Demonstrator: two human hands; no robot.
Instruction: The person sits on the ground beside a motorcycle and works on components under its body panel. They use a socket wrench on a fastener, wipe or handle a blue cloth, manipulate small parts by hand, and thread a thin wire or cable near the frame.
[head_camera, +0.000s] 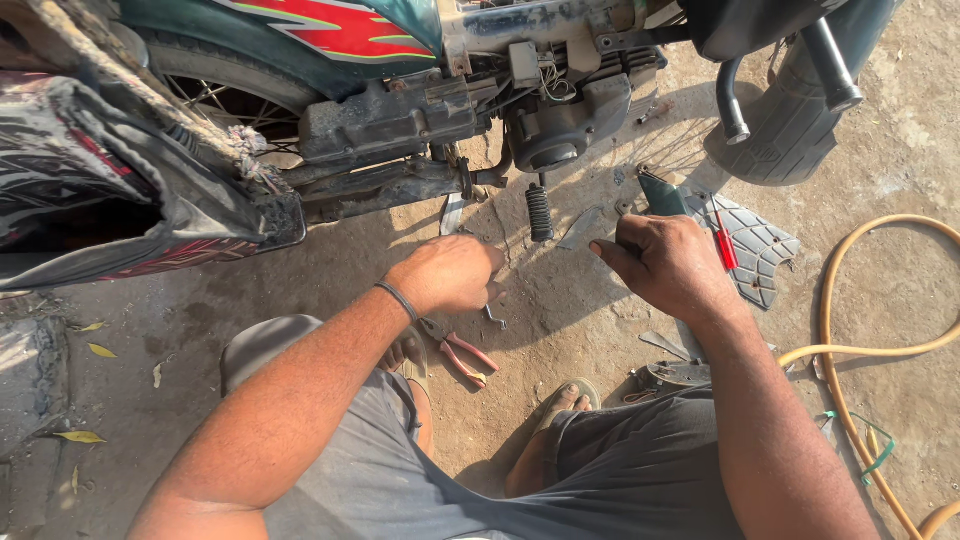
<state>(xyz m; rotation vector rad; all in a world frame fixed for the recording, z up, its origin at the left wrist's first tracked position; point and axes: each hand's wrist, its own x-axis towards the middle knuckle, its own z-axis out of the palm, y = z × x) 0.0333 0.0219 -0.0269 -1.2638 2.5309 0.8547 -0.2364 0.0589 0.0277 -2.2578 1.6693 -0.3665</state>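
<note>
- left hand (447, 275) closed on a small wrench (494, 318); could slip off into the dirt
- right hand (668, 262) half-curled, can't tell what it grips
- pliers (462, 357) by foot (565, 400), easy to kick

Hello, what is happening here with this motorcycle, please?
A person sits low on the dirt ground beside a motorcycle. The left hand is closed, seemingly on a small wrench, near the footrest. The right hand hovers in a loose fist. Red-handled pliers and a red screwdriver lie nearby.
</note>
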